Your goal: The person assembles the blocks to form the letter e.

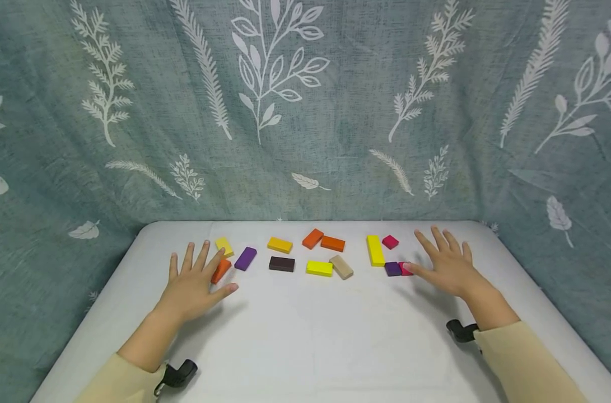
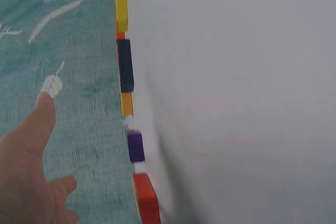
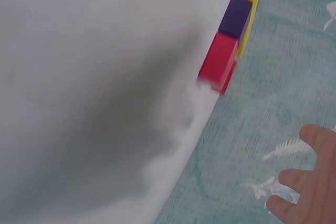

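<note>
Both hands hold nothing and have their fingers spread over the white table. My left hand point(image 1: 186, 288) is nearest an orange block point(image 1: 220, 271), which its fingers partly cover in the head view; a yellow block point(image 1: 224, 247) and a purple block point(image 1: 245, 258) lie just beyond. On the other side, my right hand point(image 1: 451, 270) has its thumb overlapping a pink-red block point(image 1: 405, 268). That block sits against a dark purple block point(image 1: 393, 269). Behind them are a long yellow block point(image 1: 375, 250) and a small crimson block point(image 1: 390, 242). In the right wrist view the pink-red block point(image 3: 219, 59) appears apart from the fingers.
Between the hands lie a golden-yellow block point(image 1: 280, 245), a dark brown block point(image 1: 282, 264), two orange blocks point(image 1: 312, 238), a bright yellow block point(image 1: 319, 268) and a beige block point(image 1: 341, 267). A leaf-patterned green curtain point(image 1: 355, 179) hangs behind the white table point(image 1: 310, 336).
</note>
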Demonstrator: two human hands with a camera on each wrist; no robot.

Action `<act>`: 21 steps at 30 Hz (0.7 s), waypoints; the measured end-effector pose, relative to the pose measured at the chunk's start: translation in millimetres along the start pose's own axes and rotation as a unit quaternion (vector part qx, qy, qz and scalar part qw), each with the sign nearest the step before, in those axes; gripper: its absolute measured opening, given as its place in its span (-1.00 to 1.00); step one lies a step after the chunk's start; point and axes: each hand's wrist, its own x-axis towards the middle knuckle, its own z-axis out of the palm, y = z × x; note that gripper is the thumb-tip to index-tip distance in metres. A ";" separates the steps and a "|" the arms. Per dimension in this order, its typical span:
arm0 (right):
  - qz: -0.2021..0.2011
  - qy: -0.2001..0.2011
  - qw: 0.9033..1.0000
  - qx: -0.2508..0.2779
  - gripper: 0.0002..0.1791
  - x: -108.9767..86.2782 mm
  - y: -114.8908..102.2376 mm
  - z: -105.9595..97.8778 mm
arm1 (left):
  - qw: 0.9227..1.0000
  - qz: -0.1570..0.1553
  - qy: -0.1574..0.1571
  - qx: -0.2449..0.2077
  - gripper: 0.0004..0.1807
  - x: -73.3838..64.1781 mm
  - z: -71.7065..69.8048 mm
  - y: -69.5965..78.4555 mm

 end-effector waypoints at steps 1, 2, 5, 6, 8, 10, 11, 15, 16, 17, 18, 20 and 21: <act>-0.003 0.002 1.000 0.004 0.10 1.1 -2.4 1.2 | 1.000 0.005 0.000 -0.004 0.02 2.3 1.8 4.2; -0.007 0.004 1.000 0.008 0.09 2.4 -4.8 2.3 | 1.000 0.009 -0.001 -0.007 0.01 4.5 3.5 8.4; -0.017 0.011 1.000 0.016 0.07 6.3 -12.3 5.6 | 1.000 0.024 -0.004 -0.015 0.00 11.3 8.8 21.1; -0.020 0.014 1.000 0.019 0.06 7.7 -14.8 6.8 | 0.999 0.029 -0.006 -0.014 0.00 13.4 10.5 25.2; -0.025 0.019 0.999 0.022 0.05 10.6 -19.8 8.3 | 0.999 0.039 -0.005 -0.009 0.00 18.2 13.3 32.6; -0.028 0.021 0.999 0.023 0.04 13.5 -24.5 9.8 | 0.999 0.047 -0.002 -0.009 -0.01 22.8 14.9 39.4; -0.030 0.022 0.999 0.023 0.04 15.1 -26.5 10.6 | 0.999 0.052 0.000 -0.012 -0.01 25.1 15.5 42.5; -0.038 0.025 0.999 0.029 0.02 22.0 -34.0 14.8 | 0.998 0.066 -0.001 -0.011 -0.01 33.6 18.0 53.4; -0.040 0.026 0.998 0.030 0.02 23.8 -35.9 16.0 | 0.997 0.071 -0.003 -0.011 -0.01 35.9 19.1 56.0; -0.041 0.025 0.998 0.032 0.02 25.6 -37.5 17.2 | 0.997 0.076 -0.006 -0.008 -0.01 38.2 20.3 58.6; -0.042 0.025 0.998 0.035 0.02 27.3 -39.3 18.4 | 0.997 0.081 -0.010 -0.005 -0.01 40.5 21.7 61.2; -0.041 0.020 0.998 0.041 0.02 30.6 -42.0 20.7 | 0.996 0.089 -0.019 -0.005 -0.01 45.3 25.2 66.3; -0.040 0.016 0.998 0.045 0.03 32.2 -43.2 21.8 | 0.995 0.093 -0.021 -0.007 -0.02 47.6 26.8 68.7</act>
